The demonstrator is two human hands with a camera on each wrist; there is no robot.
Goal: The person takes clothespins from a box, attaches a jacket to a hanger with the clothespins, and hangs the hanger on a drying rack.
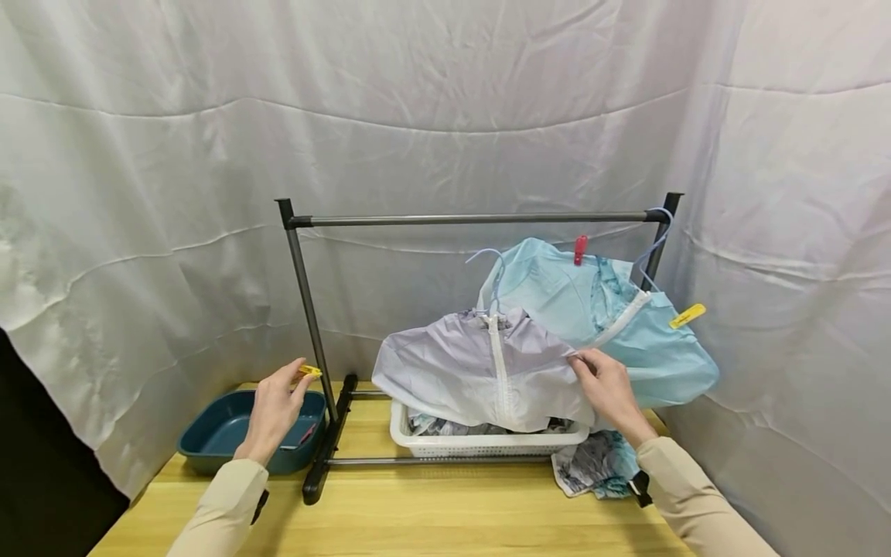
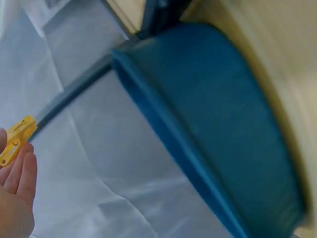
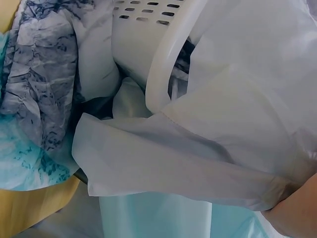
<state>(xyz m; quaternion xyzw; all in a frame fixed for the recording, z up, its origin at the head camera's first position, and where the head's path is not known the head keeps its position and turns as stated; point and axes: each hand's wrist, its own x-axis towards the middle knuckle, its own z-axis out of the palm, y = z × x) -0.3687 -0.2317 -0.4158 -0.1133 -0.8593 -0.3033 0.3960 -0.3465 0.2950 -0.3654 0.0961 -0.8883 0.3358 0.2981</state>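
Note:
Between thumb and fingers my left hand (image 1: 273,408) pinches a yellow clothespin (image 1: 310,371), held up over the teal basin (image 1: 202,456). In the left wrist view the clothespin (image 2: 18,140) shows side-on at the fingertips. My right hand (image 1: 607,387) pinches the shoulder of a pale lilac-to-white zip jacket (image 1: 445,360), which is on a blue hanger (image 1: 496,267) and drapes over a white basket (image 1: 487,445). The hanger's hook is off the rail. Behind it, a light blue jacket (image 1: 543,282) hangs at the rack's right end, with a red clothespin (image 1: 580,250) and a yellow one (image 1: 687,316) on its shoulders.
A dark metal clothes rack (image 1: 473,220) stands on the wooden table (image 1: 445,510), its left post beside the basin. Patterned grey and teal cloth (image 1: 592,464) spills out near the basket's right end. Grey curtains (image 1: 418,93) enclose the back and sides.

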